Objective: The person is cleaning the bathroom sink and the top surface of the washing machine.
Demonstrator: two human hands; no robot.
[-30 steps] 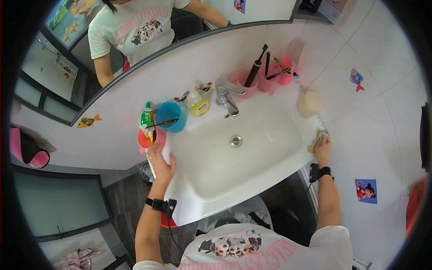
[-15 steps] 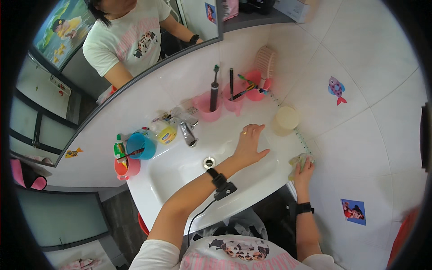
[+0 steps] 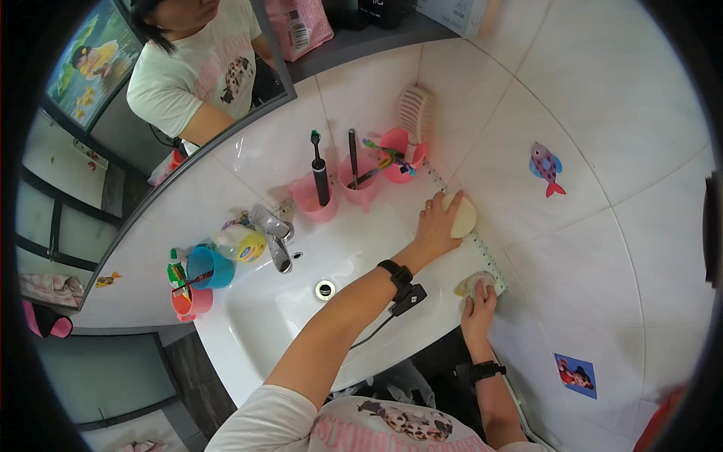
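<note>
While cloth (image 3: 474, 284) lies at right fingers (image 3: 480, 300), cream container (image 3: 467, 219) against left fingers (image 3: 438, 205)

Head-worn, the fisheye camera looks steeply down and forward onto the nearby sink (image 3: 263, 331), spanning the left hand (image 3: 438, 227) and right hand (image 3: 479, 310), with mirror (image 3: 124, 151) at upper left and wall (image 3: 595, 256) at right.

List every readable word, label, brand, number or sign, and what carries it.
White shirt: pink lettering, partly cut off; not transcribed.
Bottle beside the faucet: yellow label, too small to read.
Pink package: barcode, too small to read.
Black container: pale mark, cut off.
Pale box: faint print, too blurred to read.
</note>
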